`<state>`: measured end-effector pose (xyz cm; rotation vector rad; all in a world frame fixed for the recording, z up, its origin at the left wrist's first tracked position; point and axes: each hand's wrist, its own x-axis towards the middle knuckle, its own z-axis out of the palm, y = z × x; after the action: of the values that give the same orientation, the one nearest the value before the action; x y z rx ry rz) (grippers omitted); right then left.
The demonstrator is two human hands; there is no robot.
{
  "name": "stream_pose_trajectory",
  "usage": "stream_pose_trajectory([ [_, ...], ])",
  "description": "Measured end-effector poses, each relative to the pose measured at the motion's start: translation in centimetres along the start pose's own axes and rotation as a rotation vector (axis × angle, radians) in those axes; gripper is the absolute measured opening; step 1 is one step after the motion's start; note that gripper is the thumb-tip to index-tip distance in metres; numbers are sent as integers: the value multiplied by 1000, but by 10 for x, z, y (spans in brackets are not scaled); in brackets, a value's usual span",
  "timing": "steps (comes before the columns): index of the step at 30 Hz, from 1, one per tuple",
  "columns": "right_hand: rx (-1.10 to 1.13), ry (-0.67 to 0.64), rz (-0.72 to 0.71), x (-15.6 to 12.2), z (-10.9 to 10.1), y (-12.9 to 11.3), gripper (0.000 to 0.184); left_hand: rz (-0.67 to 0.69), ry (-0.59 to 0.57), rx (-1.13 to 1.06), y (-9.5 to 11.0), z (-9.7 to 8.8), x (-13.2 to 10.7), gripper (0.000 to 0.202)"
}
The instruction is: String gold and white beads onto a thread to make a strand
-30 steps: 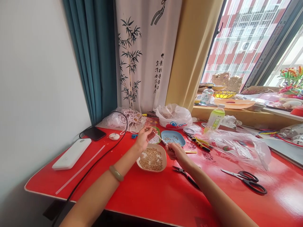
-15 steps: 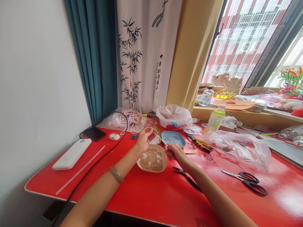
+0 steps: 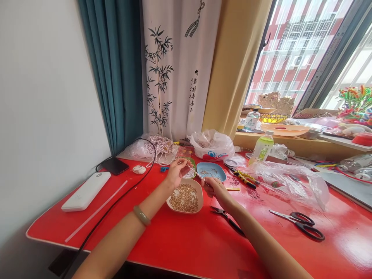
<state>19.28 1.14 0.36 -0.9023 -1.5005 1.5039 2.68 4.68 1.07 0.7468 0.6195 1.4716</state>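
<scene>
Both hands work above the red counter (image 3: 168,244), pinching a thin strand of small pale beads (image 3: 196,173) that slants between them, dropping from left to right. The left hand (image 3: 175,174), with a greenish bangle (image 3: 142,215) on its forearm, grips the upper end between thumb and fingers; the right hand (image 3: 214,188) is curled closed around the lower end, its fingertips partly hidden. The strand hangs just beyond the beige bowl (image 3: 200,197) of gold beads (image 3: 186,195) and in front of a green tray (image 3: 194,162) holding clear beads (image 3: 190,174). Beside that tray sits a blue tray (image 3: 223,175) with small pieces scattered inside. Black-handled pliers (image 3: 229,221) lie near the right forearm, yellow-and-black pliers (image 3: 245,179) farther back, and open scissors (image 3: 295,219) well to the right. Heaped bead strings (image 3: 162,145) rest at the back of the counter, left of a white plastic bag (image 3: 212,146). At the far left, a white power bank (image 3: 86,192) lies near a black phone (image 3: 116,166).
</scene>
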Motion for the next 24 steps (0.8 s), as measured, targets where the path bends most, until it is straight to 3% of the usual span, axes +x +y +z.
stream_pose_trajectory([
  [5, -8, 57, 12, 2, -1, 0, 20, -6, -20, 9, -1, 0, 0, 8],
  [17, 41, 29, 10, 2, 1, 3, 15, -59, -10, 60, -3, 1, -3, 9],
  [24, -69, 40, 13, -1, 2, -1, 21, -67, 13, 159, -2, 3, -6, 12],
])
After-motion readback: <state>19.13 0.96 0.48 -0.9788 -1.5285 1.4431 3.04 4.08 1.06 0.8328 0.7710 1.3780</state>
